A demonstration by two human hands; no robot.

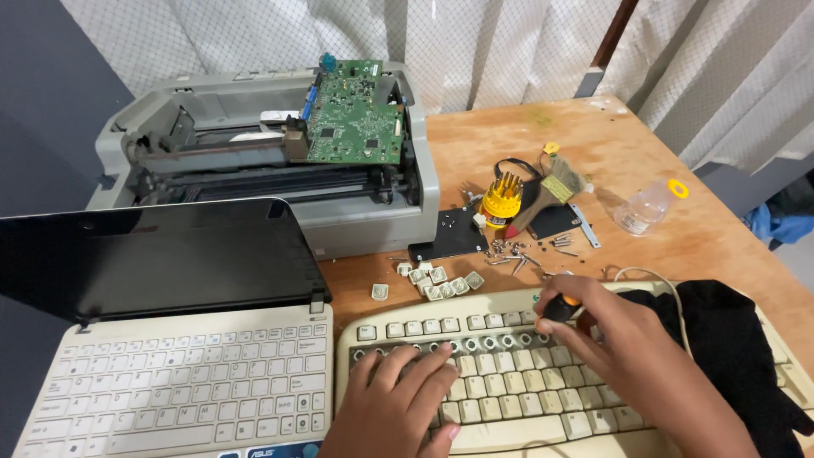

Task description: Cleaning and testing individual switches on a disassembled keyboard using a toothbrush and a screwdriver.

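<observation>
The left hand (398,399) lay flat on the beige keyboard (509,382), fingers spread and pressing on the keys just below a row of bare key sockets. The right hand (610,335) came in from the lower right, its fingers curled and pinched around a screwdriver (561,307) with a black and orange handle; the tip was hidden behind the fingers. The keyboard sat at the near edge of the wooden table (644,144), its right end covered by a black cloth (729,339) and its lower edge cut off. About eight loose keycaps (437,282) lay in a cluster just beyond it, one apart to the left. Further back were scattered screws (517,254), too small to count, one black plate (449,236), one yellow bit holder (500,199), one brush (555,191) and one clear plastic bottle (644,206). To the left stood one white laptop (178,373) with a dark screen, and behind it one opened grey printer (254,161) carrying one green circuit board (356,114).
</observation>
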